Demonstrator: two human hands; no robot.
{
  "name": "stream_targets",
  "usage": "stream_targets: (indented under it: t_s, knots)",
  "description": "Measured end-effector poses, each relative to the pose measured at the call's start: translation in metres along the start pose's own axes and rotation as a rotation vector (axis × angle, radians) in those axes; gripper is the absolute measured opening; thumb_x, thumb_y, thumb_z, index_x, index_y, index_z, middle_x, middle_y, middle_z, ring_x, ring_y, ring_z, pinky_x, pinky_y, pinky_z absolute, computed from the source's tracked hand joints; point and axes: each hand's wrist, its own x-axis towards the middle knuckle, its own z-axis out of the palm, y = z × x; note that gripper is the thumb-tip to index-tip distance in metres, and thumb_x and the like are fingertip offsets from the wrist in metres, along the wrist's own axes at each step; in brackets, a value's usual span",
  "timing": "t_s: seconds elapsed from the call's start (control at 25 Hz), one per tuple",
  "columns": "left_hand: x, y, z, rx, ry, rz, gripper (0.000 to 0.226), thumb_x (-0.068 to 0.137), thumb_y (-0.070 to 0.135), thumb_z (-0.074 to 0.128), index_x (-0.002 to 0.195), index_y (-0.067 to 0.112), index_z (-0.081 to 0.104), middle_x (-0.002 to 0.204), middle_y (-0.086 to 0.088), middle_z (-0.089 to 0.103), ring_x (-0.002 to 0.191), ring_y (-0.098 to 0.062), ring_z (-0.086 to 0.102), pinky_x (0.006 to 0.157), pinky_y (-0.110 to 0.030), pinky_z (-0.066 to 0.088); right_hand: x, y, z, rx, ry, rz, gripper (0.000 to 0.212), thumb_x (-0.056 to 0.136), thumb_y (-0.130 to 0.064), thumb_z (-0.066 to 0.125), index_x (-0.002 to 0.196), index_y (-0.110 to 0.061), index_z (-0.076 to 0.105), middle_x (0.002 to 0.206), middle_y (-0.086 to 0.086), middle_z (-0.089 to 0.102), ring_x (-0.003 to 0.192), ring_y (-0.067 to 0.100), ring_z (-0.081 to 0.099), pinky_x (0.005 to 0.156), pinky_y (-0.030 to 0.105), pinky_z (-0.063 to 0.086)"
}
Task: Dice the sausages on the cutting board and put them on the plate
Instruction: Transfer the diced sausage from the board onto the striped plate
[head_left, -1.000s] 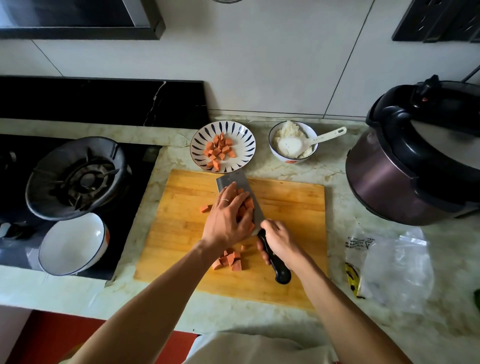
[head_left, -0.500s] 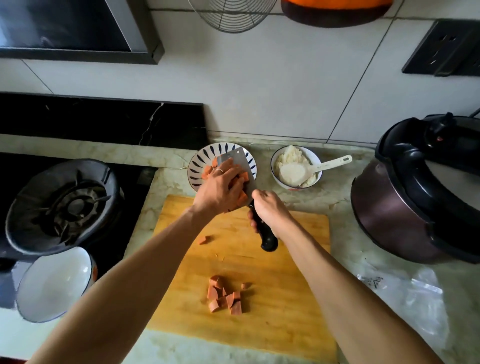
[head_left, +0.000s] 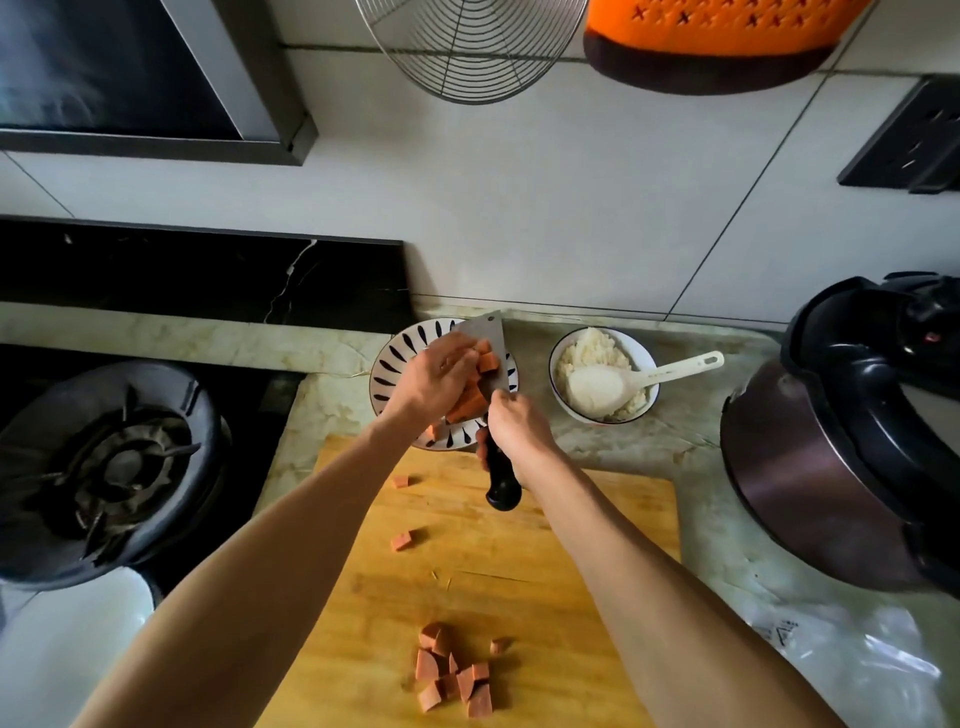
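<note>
Marble countertop (head_left: 649, 441), wooden cutting board (head_left: 519, 571) as reference, patterned plate (head_left: 387, 384) just behind it, rice bowl (head_left: 644, 358) behind-right, pressure cooker (head_left: 831, 467) right, plastic bag (head_left: 831, 660) near-right, gas hob (head_left: 249, 410) left.

Sausage cubes (head_left: 452, 670) on cutting board (head_left: 571, 566); others apparently over plate (head_left: 395, 364).

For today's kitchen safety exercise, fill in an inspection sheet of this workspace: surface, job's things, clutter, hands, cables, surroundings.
Surface: marble counter; wooden cutting board.
Job's things: cleaver carrying sausage cubes over patterned plate; more cubes on board.
Clutter: rice bowl with rice paddle; plastic bag.
Hands: right hand grips cleaver handle; left hand holds cubes against blade.
Cables: nothing seen.
Surroundings: gas burner, pressure cooker, wall socket.
</note>
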Motion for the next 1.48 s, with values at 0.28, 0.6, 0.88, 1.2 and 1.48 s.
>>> stream_targets:
  t_s: [0.28,0.6,0.88,1.2,1.48]
  knots:
    - [-0.006,-0.028,0.009,0.61,-0.057,0.451,0.046,0.104,0.045,0.028,0.142,0.025,0.045,0.148,-0.01,0.044,0.138,-0.029,0.039,0.11,-0.051,0.035,0.0,0.007,0.007,-0.028,0.024,-0.051,0.039,0.102,-0.023,0.03,0.072,-0.009,0.051,0.058,0.011,0.054,0.038,0.023,0.047,0.04,0.026,0.041]
    - [0.001,-0.046,-0.001,0.64,-0.003,0.381,0.038,0.097,0.027,0.043,0.133,0.021,0.053,0.145,-0.01,0.049,0.133,-0.03,0.046,0.099,-0.051,0.047,-0.001,0.012,-0.01,-0.119,0.032,-0.09,0.022,0.105,-0.027,0.031,0.09,-0.017,0.044,0.064,0.01,0.053,0.04,0.02,0.049,0.041,0.028,0.043]
    - [0.009,-0.024,0.009,0.824,-0.112,0.448,0.066,0.09,0.009,0.05,0.151,0.017,0.03,0.16,0.0,0.023,0.147,-0.022,0.023,0.119,-0.038,0.021,0.002,0.021,-0.016,-0.2,0.026,-0.136,0.028,0.103,-0.029,0.031,0.107,-0.008,0.05,0.061,0.013,0.056,0.04,0.021,0.05,0.042,0.03,0.044]
    - [-0.027,-0.044,0.004,0.758,-0.082,0.413,0.05,0.096,0.037,0.044,0.143,0.02,0.042,0.153,-0.007,0.036,0.145,-0.028,0.027,0.116,-0.049,0.027,0.0,0.029,-0.029,-0.181,0.057,-0.165,0.029,0.103,-0.029,0.031,0.095,-0.008,0.05,0.067,0.012,0.055,0.036,0.017,0.048,0.038,0.026,0.042]
    - [-0.048,-0.046,-0.002,0.251,0.369,0.022,0.03,0.096,0.021,0.049,0.125,0.018,0.056,0.132,-0.009,0.052,0.114,-0.029,0.055,0.087,-0.041,0.054,-0.013,0.04,-0.039,-0.161,0.046,-0.181,0.022,0.105,-0.032,0.033,0.098,-0.018,0.049,0.07,0.011,0.057,0.041,0.016,0.05,0.041,0.028,0.044]
